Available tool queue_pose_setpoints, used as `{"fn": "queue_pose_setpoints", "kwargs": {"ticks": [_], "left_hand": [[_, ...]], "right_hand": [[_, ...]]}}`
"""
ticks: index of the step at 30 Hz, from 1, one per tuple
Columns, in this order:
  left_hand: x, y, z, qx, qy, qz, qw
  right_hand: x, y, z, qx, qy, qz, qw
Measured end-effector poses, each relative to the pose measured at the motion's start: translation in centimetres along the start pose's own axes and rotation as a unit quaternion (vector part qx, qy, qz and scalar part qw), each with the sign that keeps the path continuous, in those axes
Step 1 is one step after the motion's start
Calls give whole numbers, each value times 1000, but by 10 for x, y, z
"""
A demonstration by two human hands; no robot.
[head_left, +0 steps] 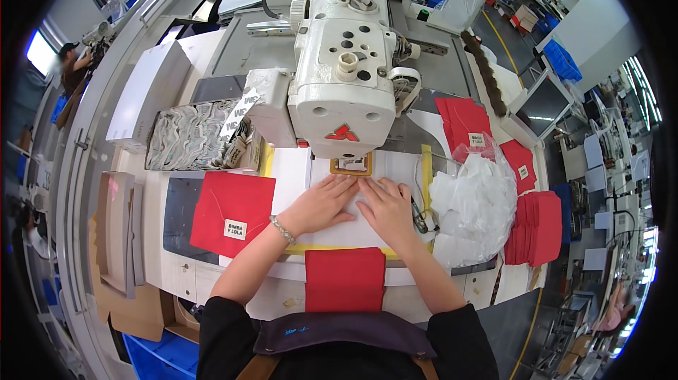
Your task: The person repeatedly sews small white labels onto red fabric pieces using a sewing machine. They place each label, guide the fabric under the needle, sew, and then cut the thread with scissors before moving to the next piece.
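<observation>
Both hands lie on a white sheet (332, 235) edged with yellow tape, under the head of a white industrial sewing machine (342, 101). My left hand (321, 203) is flat, fingers stretched toward a small yellow-brown frame (341, 171) below the machine head. From the other side my right hand (386, 212) reaches the same spot, its fingers spread and its fingertips near the left hand's. A pale patch shows inside the frame. To the left lies a red fabric piece (229, 200) with a pale label. Closest to me is a folded red stack (345, 279).
A heap of white translucent sheets (473, 207) lies right, beside dark-handled thread snips (420, 220) and a red fabric pile (540, 228). More red pieces (460, 117) lie behind. Leftward stand a box of bundled strips (189, 138), a white box (150, 94) and a cardboard tray (115, 239).
</observation>
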State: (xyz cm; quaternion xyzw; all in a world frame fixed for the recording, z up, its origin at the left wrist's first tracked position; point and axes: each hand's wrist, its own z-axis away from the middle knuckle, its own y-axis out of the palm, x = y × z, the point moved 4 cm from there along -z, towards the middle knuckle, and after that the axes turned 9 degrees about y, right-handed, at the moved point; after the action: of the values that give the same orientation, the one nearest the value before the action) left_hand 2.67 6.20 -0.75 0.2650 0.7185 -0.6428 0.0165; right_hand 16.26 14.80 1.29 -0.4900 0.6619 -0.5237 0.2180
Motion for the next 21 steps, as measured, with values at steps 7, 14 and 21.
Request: {"fn": "queue_pose_setpoints", "kwargs": {"ticks": [7, 14, 21], "left_hand": [[2, -1, 0, -20, -32, -53, 998], [1, 1, 3, -55, -74, -84, 992], [1, 7, 3, -83, -98, -100, 987]], "right_hand": [[1, 8, 3, 21, 19, 10, 1000], [3, 11, 3, 36, 24, -8, 999], [4, 12, 2, 43, 24, -17, 999]]}}
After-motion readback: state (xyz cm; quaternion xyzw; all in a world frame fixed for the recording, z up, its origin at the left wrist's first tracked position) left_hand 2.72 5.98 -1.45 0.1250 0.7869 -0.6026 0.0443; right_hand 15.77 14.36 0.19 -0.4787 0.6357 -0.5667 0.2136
